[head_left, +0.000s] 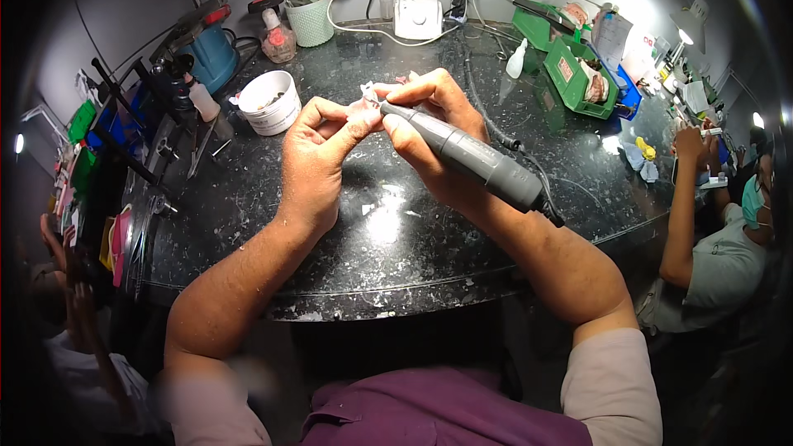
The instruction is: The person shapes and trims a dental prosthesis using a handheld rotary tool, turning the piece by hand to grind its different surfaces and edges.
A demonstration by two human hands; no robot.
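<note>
My right hand (446, 97) grips a dark grey rotary handpiece (483, 167) like a pen, its nose pointing up and left. From its back end a cord trails over the dark bench. My left hand (314, 153) is closed, pinching a small pink-and-white piece (365, 107) that resembles a denture, between thumb and fingers. The handpiece's tip meets or nearly meets this piece; the fingers partly hide the contact. Both hands are raised above the middle of the bench. Left of them stands a white tub (271, 116) with small bits inside.
Green bins (570, 74) with dental models stand at the right, near a white dropper bottle (517, 59). A white control box (419, 16), a pale green cup (311, 23) and a pink-capped bottle (277, 38) line the back. Tools and a blue machine (211, 58) crowd the left. Co-workers sit on both sides.
</note>
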